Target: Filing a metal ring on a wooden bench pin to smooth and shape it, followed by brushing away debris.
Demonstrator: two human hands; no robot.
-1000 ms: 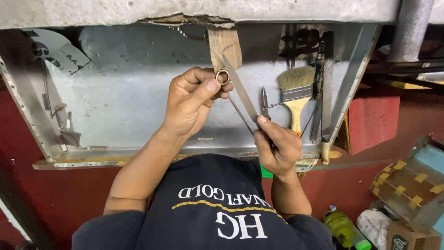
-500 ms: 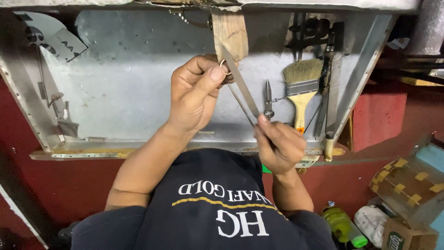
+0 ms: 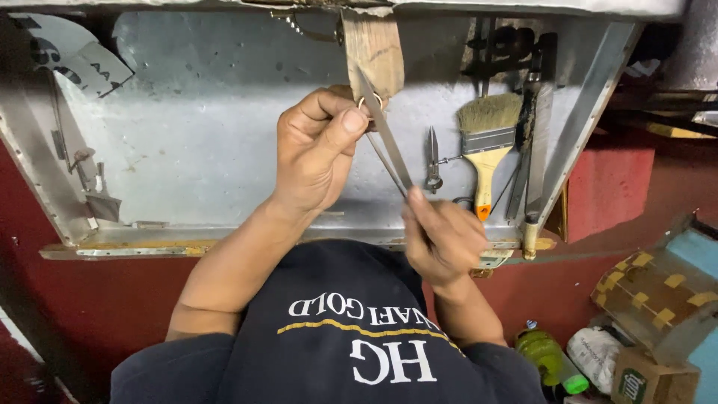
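1. Over the metal tray [image 3: 224, 150], my left hand [image 3: 318, 150] pinches a small ring [image 3: 369, 102].
2. At 4 o'clock from it, my right hand [image 3: 441, 239] grips long tweezers [image 3: 389, 146], tips at the ring.
3. Paintbrush [image 3: 486, 142] at 3 o'clock.

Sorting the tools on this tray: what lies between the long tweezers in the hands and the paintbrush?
In the head view, small pliers lie between the tweezers and the paintbrush.
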